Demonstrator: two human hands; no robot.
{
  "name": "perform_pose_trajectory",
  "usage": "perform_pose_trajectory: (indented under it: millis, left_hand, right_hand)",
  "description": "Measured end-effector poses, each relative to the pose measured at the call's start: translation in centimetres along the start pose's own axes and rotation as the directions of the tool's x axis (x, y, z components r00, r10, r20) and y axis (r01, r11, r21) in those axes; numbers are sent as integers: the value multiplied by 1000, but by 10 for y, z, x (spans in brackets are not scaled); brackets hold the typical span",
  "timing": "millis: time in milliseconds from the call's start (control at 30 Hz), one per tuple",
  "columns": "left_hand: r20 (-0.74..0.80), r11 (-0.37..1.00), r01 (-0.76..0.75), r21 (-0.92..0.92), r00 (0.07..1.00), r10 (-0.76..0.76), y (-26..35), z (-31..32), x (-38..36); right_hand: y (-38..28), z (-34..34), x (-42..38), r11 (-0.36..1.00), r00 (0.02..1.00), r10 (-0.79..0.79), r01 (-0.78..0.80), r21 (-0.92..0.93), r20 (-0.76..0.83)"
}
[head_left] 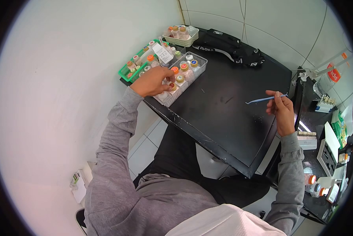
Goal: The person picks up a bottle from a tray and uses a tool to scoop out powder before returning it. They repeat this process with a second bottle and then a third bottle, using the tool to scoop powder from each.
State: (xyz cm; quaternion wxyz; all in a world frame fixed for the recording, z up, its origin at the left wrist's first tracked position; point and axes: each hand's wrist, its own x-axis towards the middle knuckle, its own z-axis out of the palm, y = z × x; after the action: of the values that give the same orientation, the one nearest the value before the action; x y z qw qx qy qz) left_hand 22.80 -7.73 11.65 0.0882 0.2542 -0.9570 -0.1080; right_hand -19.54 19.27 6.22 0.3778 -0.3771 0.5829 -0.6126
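Observation:
My left hand point(155, 82) reaches over a clear plastic basket point(202, 67) of small jars. Its thumb and fingers are closed around the lid of a small jar point(172, 87) near the basket's front end. Several jars with orange, gold, white and blue lids stand beside it, among them a blue-lidded jar point(194, 63). Above the table's right side, my right hand point(282, 108) pinches a thin blue double-ended dental tool point(263, 99). The tool lies nearly level, its bent tip pointing left, off the table surface.
A green basket point(124, 73) of jars and a white basket point(188, 41) stand behind on the black table point(219, 114). A black strapped item point(223, 45) lies at the back. On the right counter are a bottle point(327, 82), a shade guide point(307, 141) and an open case point(327, 157).

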Motion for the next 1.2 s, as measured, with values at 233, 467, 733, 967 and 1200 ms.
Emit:
perform_pose_trajectory:
  millis: [233,467,733,967,1200]
  left_hand:
    - [62,997,73,-32,995,-71,4,1,1]
    - [-26,997,-25,78,999,27,-5,1,-1]
    - [-190,899,64,-433,969,-160,35,-44,8]
    - [-199,-131,-200,-971,980,-18,66,28,69]
    - [-94,-363,-83,-928,995,15,116,96,126]
  right_hand:
    - [2,0,1,1000,1000,8,-8,-9,2]
    - [4,-1,1,1000,1000,4,-4,-17,12]
    - [4,0,1,1000,1000,-5,5,-15,18]
    - [12,-7,4,998,996,-58,60,30,-74]
    - [10,-5,4,994,989,-79,88,61,-128]
